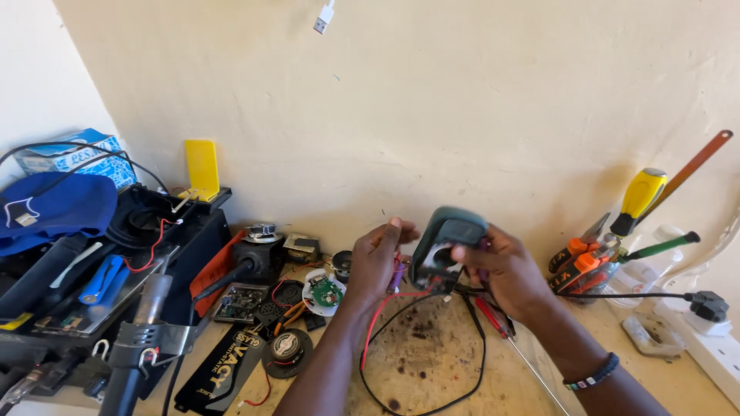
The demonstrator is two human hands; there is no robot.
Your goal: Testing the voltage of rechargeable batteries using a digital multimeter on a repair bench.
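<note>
1. Green plastic casing (445, 245), dark and rounded, is held above the bench near the wall. The right hand (501, 270) closes around its right side and lower edge; the left hand (378, 258) pinches at its left edge, fingers narrow, close to a small purple part (398, 273).

2. Red wire (381, 312) and black wire (462, 362) hang from the casing and loop loosely over the bench.

3. Risk, in my judgement: the trailing loops may snag on a forearm, tugging the casing out of the grip or straining the wire joints.

4. Risk: a red-handled screwdriver (493, 317) lies just under the right wrist, and a knock may roll it away.

5. Risk: loose parts lie near the left elbow, a round green circuit board (324, 291) and a small speaker (285, 347); a sweep of the arm may scatter them.

6. Surface: a pale bench (424, 362), stained and scorched in dark patches, is crowded. A black box (154, 254) of tools sits at left with a blue cap (58, 204) beside it; a cup of screwdrivers (609, 254) stands at right, near a white power strip (713, 350).

7. Room: a cream wall (462, 100), scuffed, stands directly behind; a white cable end (324, 17) hangs from above.
</note>
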